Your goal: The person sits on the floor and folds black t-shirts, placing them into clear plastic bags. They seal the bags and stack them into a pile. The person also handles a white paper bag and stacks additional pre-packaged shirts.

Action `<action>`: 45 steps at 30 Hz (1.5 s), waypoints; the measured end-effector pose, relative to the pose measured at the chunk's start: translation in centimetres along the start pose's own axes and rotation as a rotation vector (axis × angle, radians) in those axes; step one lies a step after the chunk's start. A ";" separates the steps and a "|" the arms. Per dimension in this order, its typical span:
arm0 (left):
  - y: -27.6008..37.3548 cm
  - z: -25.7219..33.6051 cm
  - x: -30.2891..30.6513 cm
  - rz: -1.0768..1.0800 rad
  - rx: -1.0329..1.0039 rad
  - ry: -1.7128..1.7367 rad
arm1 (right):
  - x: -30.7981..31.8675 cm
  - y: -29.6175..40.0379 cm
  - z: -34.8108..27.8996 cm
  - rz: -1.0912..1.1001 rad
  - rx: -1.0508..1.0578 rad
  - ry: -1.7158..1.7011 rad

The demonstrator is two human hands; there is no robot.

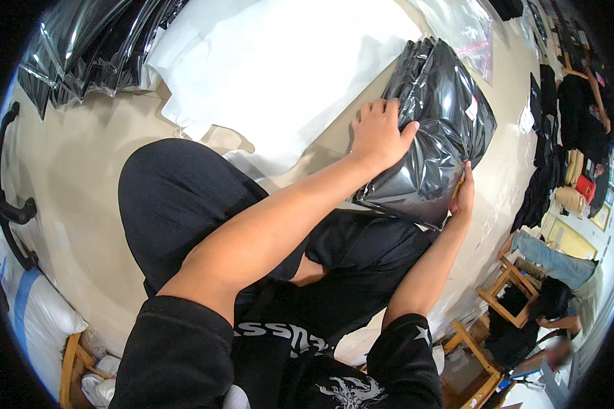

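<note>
A stack of black folded garments in clear plastic bags point(430, 138) lies before me at the right, its near end over my folded leg. My left hand point(381, 134) rests on the stack's left edge, fingers over the side and thumb on the plastic. At the lower right edge, my right hand point(463, 191) has its fingers against the bags and a small yellow and red item at its palm, partly hidden. A small white and red label point(472, 108) sits on the top bag. Left of the stack, a large white sheet point(286, 66) lies spread on the floor.
More black bagged garments point(97, 51) lie at the upper left. Clear plastic bags point(465, 30) lie beyond the stack. A black wheeled chair base point(10, 204) stands at the left edge. Wooden stools point(509, 291), black cloth piles point(540, 168) and other people are at the right.
</note>
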State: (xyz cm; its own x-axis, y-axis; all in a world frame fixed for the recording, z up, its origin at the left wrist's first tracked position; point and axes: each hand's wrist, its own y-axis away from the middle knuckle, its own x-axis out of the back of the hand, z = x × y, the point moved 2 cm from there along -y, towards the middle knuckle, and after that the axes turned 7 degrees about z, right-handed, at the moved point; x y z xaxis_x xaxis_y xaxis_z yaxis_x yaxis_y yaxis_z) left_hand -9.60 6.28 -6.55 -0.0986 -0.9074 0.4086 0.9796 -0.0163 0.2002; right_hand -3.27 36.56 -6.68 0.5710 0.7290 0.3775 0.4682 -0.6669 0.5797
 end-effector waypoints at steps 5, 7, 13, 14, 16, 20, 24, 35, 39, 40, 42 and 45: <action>-0.5 -0.8 -1.3 0.022 -0.008 0.209 | 0.6 -1.1 0.1 0.091 0.255 0.088; -1.0 -1.3 -1.6 0.023 -0.048 0.195 | -0.2 -0.1 -0.4 0.035 0.163 0.002; -1.2 -0.2 -0.6 -0.071 -0.138 0.369 | -1.7 2.9 -1.9 -0.003 0.042 -0.152; -1.1 0.4 -0.6 -0.082 -0.166 0.423 | -1.2 3.0 -1.8 0.016 0.093 -0.165; -0.2 2.4 0.4 -0.164 -0.312 0.457 | 0.1 3.1 -1.4 0.076 0.250 -0.109; 2.7 5.3 0.4 -0.267 -0.578 0.472 | 5.7 2.9 -0.8 0.394 0.727 0.009; 4.0 6.9 1.4 -0.250 -0.687 0.437 | 6.5 2.8 -2.5 0.368 0.665 -0.025; 0.0 2.3 -1.2 -0.373 -0.389 0.553 | 4.1 0.6 -1.1 0.343 0.554 0.060; 0.9 3.7 -0.4 -0.262 -0.456 0.387 | 3.6 2.8 -2.5 0.403 0.533 -0.031; 0.6 4.0 -0.2 -0.278 -0.478 0.412 | 3.3 3.0 -2.7 0.385 0.554 -0.060; 0.2 4.3 0.3 -0.298 -0.471 0.518 | 3.7 2.3 -2.6 0.339 0.567 -0.075; -0.2 4.3 0.8 -0.396 -0.351 0.780 | 3.1 2.4 -3.0 0.370 0.523 0.015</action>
State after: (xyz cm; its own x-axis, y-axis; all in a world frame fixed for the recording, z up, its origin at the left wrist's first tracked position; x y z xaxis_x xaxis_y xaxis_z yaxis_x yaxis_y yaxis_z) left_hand -10.65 7.36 -2.44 -0.4150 -0.8319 -0.3685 0.9092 -0.3939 -0.1349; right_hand -2.41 37.73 -1.97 0.7503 0.4358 0.4971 0.5112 -0.8593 -0.0184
